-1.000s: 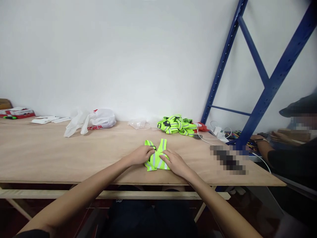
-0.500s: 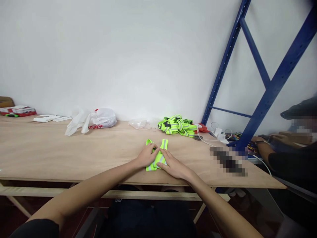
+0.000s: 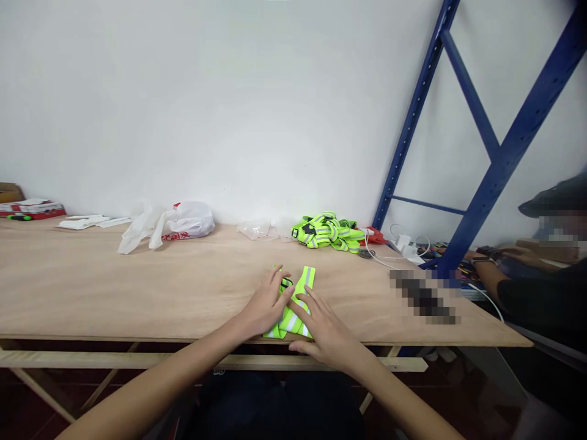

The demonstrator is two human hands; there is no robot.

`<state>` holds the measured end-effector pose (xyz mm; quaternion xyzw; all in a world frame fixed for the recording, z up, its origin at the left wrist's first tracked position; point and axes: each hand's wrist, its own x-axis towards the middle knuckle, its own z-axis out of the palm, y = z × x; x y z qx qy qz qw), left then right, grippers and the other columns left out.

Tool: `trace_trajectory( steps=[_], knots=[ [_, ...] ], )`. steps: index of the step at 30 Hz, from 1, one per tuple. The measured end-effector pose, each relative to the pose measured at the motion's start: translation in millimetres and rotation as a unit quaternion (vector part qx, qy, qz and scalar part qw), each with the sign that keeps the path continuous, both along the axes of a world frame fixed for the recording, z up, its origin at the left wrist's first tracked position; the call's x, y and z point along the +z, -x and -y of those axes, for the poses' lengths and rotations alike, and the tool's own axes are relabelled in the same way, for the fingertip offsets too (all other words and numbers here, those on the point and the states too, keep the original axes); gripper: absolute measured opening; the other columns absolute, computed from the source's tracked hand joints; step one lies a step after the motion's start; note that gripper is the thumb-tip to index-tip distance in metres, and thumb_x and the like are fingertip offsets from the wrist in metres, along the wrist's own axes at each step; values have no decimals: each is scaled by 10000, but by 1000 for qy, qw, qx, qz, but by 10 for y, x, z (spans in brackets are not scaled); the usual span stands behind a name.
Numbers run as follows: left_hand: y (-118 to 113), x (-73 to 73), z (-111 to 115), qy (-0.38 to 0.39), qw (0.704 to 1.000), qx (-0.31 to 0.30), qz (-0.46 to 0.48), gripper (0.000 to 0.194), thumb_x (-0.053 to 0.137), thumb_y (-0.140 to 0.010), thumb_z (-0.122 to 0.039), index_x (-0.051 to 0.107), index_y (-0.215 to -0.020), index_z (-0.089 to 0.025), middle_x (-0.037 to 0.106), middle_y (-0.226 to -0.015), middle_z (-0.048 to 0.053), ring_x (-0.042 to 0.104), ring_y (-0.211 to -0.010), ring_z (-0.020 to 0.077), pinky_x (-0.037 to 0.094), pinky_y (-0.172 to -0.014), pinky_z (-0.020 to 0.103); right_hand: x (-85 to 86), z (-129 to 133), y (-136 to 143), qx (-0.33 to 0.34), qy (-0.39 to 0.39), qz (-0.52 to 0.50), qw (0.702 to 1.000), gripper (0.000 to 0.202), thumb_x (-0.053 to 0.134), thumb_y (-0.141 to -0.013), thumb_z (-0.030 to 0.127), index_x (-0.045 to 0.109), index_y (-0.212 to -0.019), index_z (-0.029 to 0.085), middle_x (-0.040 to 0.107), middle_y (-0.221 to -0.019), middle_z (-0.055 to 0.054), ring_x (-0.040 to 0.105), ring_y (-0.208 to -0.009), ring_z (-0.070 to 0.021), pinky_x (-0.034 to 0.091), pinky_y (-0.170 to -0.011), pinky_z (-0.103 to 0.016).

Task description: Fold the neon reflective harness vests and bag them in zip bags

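A folded neon-yellow reflective strap (image 3: 290, 319) with silver stripes lies at the table's front edge, partly covered by both hands. One end of it sticks out toward the wall, and a black buckle shows near its left side. My left hand (image 3: 268, 302) rests on the left part of the strap, fingers spread around the buckle. On the right part lies my right hand (image 3: 325, 327), its fingers apart and its thumb stretched over the table edge. Neither hand is closed around the strap.
Farther back is a heap of similar reflective straps (image 3: 328, 231) beside a red item (image 3: 376, 236). White plastic bags (image 3: 188, 220) lie against the wall. A blue metal rack (image 3: 486, 174) stands to the right, with a co-worker's arm (image 3: 488, 278) beyond it. A white cable (image 3: 380, 261) crosses the table.
Both hands and the strap have come nearer to the table's front edge. My fingers have spread wider, and the black buckle shows more plainly.
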<state>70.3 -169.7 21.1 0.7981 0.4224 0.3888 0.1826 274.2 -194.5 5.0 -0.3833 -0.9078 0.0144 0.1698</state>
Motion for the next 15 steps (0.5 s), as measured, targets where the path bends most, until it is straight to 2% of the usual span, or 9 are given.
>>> trace_trajectory(
  steps=[3,5,8,11,13,15],
  knots=[
    [86,-52,239,-28,998,9,-51,448,436,-1005,-446,455,-1367,-184,334,-1576,172,300,-1479,290,319,-1183,500,-30,36,-9,8,-23,-12,1000,788,730,-833,494,414,-1501,220,542,-1393,-194,478,-1341,-359,447,-1080,-531],
    [174,-123,412,-39,995,3,-89,516,497,-983,-447,418,-1434,-208,283,-1611,162,311,-1477,306,353,-1169,502,-59,58,-26,16,-40,-17,999,762,728,-840,474,426,-1490,215,579,-1345,-193,551,-1261,-341,497,-1029,-510],
    [293,-246,597,-62,987,-18,-145,670,639,-910,-415,369,-1507,-273,187,-1652,145,326,-1466,355,406,-1130,519,-111,90,-55,30,-71,-26,997,714,704,-863,458,436,-1476,207,589,-1353,-195,572,-1244,-338,522,-1002,-508],
    [350,-340,655,-87,979,-35,-179,891,752,-816,-310,267,-1564,-295,88,-1667,155,274,-1478,400,416,-1112,552,-154,110,-79,44,-96,-51,993,646,681,-883,439,466,-1430,170,589,-1370,-202,577,-1257,-331,519,-1020,-507],
    [362,-375,646,-100,978,-44,-179,900,724,-828,-227,224,-1573,-290,88,-1666,159,247,-1490,386,403,-1124,552,-171,114,-91,57,-105,-66,991,589,675,-893,403,489,-1394,154,591,-1373,-204,575,-1267,-319,516,-1035,-493],
    [373,-393,624,-108,982,-52,-145,830,645,-879,-179,196,-1570,-281,169,-1653,160,286,-1485,341,397,-1140,526,-183,114,-100,64,-113,-78,988,532,676,-897,350,516,-1365,156,574,-1393,-204,563,-1284,-312,520,-1035,-475]
  ],
)
